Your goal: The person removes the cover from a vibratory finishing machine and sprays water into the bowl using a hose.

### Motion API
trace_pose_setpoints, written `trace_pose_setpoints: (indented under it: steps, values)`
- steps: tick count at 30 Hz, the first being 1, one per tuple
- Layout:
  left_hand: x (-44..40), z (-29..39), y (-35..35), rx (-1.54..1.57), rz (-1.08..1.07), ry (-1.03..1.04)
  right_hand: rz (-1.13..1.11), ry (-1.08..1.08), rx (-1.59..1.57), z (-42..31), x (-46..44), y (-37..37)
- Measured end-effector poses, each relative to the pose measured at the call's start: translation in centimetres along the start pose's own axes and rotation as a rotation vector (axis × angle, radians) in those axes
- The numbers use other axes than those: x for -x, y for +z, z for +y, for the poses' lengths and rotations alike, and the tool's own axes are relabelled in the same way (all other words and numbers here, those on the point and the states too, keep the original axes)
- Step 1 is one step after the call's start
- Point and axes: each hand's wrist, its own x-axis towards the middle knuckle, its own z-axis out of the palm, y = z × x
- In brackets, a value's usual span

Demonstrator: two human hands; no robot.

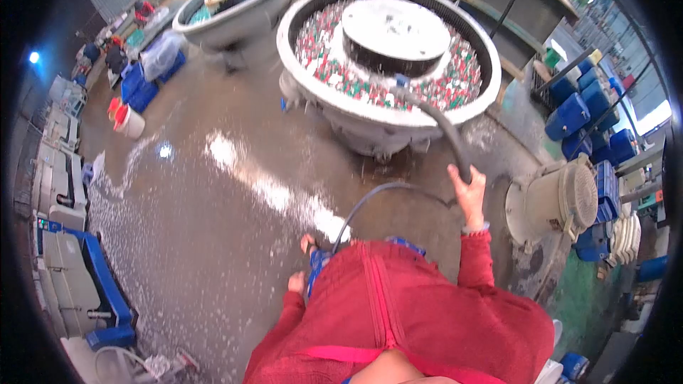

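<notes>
My right hand (469, 198) is wrapped round a dark hose (449, 131), held out in front of me. The hose arches over the rim of a large round tub (316, 92), its blue tip (402, 81) above the contents. Small red, green and white pieces (348, 87) fill the ring around the tub's white-topped centre (395, 27). Behind my hand the hose loops down towards my feet. My left hand (296, 282) hangs low by my side, near my leg and apart from the tub. Its fingers are too small and unclear to read.
Wet floor with foam lies around me. A second round tub (235, 21) stands at the back left, near blue crates (139, 89) and a white-and-red bucket (129, 122). To the right are a beige cylindrical machine (551, 203) and blue drums (567, 116). Machines line the left.
</notes>
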Motion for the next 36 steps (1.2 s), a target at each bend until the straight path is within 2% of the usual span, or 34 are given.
trace_pose_setpoints:
  steps: [1, 3, 6, 21, 24, 30, 36]
  values:
    - [-0.1, -1.2, 0.7, 0.164, -0.007, -0.125, 0.01, -0.005, -0.014, 0.3, 0.1, 0.0]
    - [0.9, 5.7, -3.5, 0.508, -0.077, -0.476, -0.066, 0.113, -0.012, 1.0, 0.2, -0.2]
    - [1.1, 5.7, -3.5, 0.681, -0.085, -0.622, -0.065, 0.15, -0.032, 1.3, 0.2, -0.3]
    - [-0.2, 6.2, -3.8, 0.695, -0.083, -0.68, -0.06, 0.097, -0.026, 1.2, 0.2, -0.5]
    - [-0.6, 6.1, -3.6, 0.621, -0.1, -0.634, -0.061, 0.104, -0.015, 1.1, 0.3, -0.6]
    - [0.0, 4.3, -1.7, 0.481, 0.01, -0.436, -0.098, 0.13, 0.009, 1.0, 0.6, -0.7]
    - [1.1, 5.5, -2.6, 0.34, -0.01, -0.399, -0.102, 0.122, 0.017, 0.3, 0.5, -0.7]
